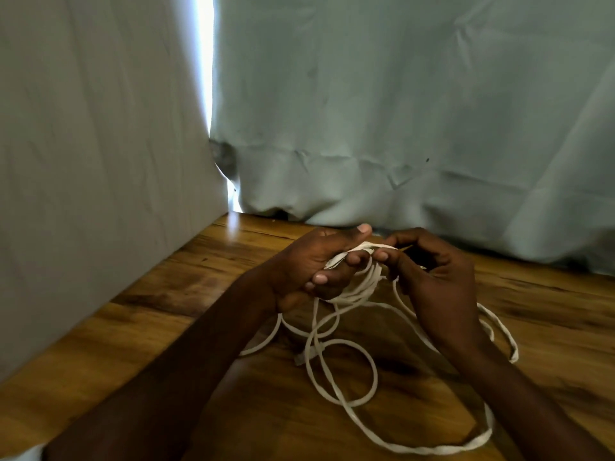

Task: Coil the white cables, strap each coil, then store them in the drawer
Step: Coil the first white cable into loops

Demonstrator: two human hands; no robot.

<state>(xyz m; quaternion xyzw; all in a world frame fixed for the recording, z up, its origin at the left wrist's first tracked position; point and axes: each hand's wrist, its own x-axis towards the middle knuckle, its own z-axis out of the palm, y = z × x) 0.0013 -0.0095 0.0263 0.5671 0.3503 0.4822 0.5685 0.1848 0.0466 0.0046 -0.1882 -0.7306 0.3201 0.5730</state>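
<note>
A flat white cable (346,387) lies in loose loops on the wooden table (186,294) below my hands. My left hand (319,264) grips a bunch of several gathered turns of it, fingers curled round them. My right hand (429,271) pinches a strand of the same cable right beside the left fingertips. The two hands nearly touch, a little above the table. A connector end (299,359) of the cable rests on the wood under the loops. No strap or drawer is in view.
Pale grey-green cloth hangs behind the table (399,128) and along its left side (83,161), with a bright gap (206,61) between the two sheets. Bare wood shows at the left and far right of the table.
</note>
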